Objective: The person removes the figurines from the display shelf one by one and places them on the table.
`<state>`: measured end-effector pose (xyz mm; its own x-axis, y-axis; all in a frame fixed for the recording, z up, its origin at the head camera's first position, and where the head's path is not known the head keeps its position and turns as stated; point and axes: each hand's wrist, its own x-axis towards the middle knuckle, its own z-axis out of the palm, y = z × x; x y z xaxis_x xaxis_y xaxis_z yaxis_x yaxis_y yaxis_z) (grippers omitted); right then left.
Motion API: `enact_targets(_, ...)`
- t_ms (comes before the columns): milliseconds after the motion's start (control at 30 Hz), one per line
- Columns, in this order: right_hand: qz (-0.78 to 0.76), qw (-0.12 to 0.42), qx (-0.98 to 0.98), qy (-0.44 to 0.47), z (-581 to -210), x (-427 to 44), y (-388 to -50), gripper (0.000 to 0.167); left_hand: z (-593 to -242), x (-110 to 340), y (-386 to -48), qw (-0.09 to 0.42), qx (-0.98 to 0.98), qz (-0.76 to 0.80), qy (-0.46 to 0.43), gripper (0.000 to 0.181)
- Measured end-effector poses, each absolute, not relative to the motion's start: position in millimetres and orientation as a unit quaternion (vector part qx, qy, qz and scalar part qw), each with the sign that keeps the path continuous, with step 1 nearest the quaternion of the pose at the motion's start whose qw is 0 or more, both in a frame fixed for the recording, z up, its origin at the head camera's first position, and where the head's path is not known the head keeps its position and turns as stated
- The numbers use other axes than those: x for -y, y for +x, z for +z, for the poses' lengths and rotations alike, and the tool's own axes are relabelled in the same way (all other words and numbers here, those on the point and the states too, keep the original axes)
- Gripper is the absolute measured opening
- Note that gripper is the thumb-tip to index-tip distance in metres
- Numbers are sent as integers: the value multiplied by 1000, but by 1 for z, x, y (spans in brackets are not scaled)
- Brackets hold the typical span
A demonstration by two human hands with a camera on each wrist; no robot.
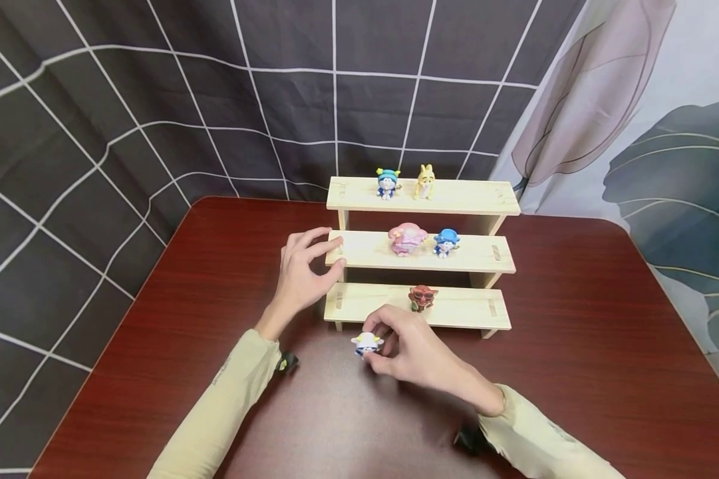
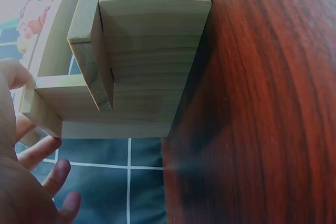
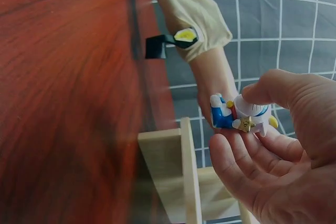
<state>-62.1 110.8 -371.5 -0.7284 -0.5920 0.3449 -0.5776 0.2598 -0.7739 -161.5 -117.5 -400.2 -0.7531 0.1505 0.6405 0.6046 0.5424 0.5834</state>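
My right hand [image 1: 416, 349] pinches a small figurine [image 1: 368, 342] between thumb and fingers, just in front of the lowest shelf board. In the right wrist view this figurine [image 3: 224, 114] has a blue-and-white body, a white hat and a yellow star-like piece. My left hand [image 1: 304, 273] grips the left end of the middle board of a three-tier wooden shelf [image 1: 359, 249]. From the left wrist, the fingers [image 2: 44, 150] show around the board's end. A red-brown figurine with sunglasses [image 1: 422, 299] stands on the lowest board, close to my right hand.
On the middle board stand a pink figurine [image 1: 407, 239] and a blue-hatted one [image 1: 446, 243]. The top board bears a blue figurine [image 1: 387, 184] and a yellow rabbit-eared one [image 1: 425, 183]. Beneath is a dark red table [image 1: 586, 319]; a grey checked curtain [image 1: 287, 100] hangs behind.
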Motion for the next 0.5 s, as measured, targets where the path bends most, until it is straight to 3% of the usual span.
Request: enact_targets(500,-489,51,-795,-355,-396,-95,-57,32,-401,117,-162,268,834,-426,-226,34)
